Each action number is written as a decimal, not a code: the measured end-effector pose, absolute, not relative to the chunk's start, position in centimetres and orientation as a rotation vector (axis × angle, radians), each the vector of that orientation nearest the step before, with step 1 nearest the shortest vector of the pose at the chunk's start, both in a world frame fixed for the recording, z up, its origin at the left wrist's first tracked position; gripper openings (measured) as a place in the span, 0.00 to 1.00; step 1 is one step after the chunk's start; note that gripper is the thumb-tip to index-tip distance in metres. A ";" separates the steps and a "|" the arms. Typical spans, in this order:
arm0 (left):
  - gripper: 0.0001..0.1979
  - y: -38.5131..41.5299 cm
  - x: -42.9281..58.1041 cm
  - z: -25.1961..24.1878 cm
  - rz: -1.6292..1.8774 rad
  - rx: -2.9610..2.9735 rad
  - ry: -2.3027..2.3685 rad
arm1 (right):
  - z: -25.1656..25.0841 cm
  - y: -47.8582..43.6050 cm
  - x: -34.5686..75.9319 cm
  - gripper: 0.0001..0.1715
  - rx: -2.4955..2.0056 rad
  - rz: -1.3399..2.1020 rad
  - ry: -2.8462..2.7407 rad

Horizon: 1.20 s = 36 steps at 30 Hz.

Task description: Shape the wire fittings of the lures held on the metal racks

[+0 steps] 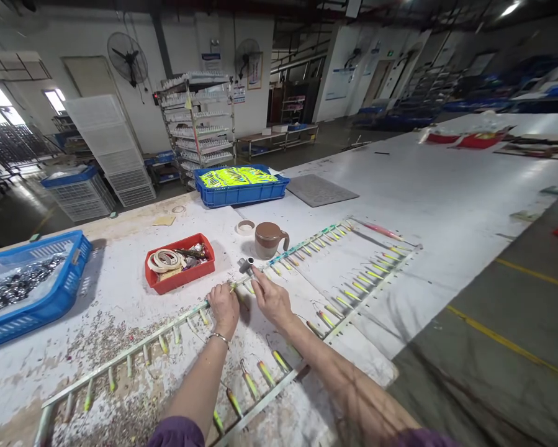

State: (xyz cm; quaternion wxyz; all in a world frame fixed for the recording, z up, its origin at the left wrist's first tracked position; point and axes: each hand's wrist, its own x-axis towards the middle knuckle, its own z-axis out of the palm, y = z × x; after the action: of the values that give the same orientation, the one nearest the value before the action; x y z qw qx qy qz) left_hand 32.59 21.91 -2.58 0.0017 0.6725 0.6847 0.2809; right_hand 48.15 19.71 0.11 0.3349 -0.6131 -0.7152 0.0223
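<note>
My left hand (223, 308) is closed in a pinch on a small yellow-green lure piece (234, 287) that sits on the long metal rack (134, 351). A bracelet shows on that wrist. My right hand (270, 298) is just to its right, closed around a small grey tool (246, 266) whose round tip points up and left, close to the lure. The rack runs across the white table (437, 198) in two rails, with several yellow and pink lure pieces (353, 292) clipped along them.
A red tray (180, 280) with tape rolls stands behind my hands, beside a brown mug (268, 239) and a loose tape roll (245, 227). One blue crate (239, 192) holds yellow parts, another blue crate (41, 304) at the left holds dark metal parts. The floor drops off at the right.
</note>
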 end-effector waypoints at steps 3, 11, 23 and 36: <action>0.08 22.0 32.5 -2.9 0.902 2.090 2.173 | 0.2 19.8 48.1 0.30 -1.592 0.096 -1.945; 0.11 21.8 32.1 -3.3 0.780 2.202 2.176 | -0.5 19.7 47.6 0.31 -1.553 0.017 -1.909; 0.14 21.4 31.7 -2.7 0.624 2.354 2.100 | 0.1 20.0 47.6 0.28 -1.633 0.095 -2.112; 0.14 21.5 31.5 -2.9 0.695 2.378 2.088 | 0.8 20.0 48.1 0.28 -1.640 0.147 -2.105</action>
State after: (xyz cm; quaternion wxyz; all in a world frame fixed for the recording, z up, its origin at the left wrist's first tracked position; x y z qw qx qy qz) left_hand 31.49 21.52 -2.85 -0.0491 0.7330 0.6437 0.2144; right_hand 48.11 20.03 0.82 0.2322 -0.5969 -0.7662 0.0534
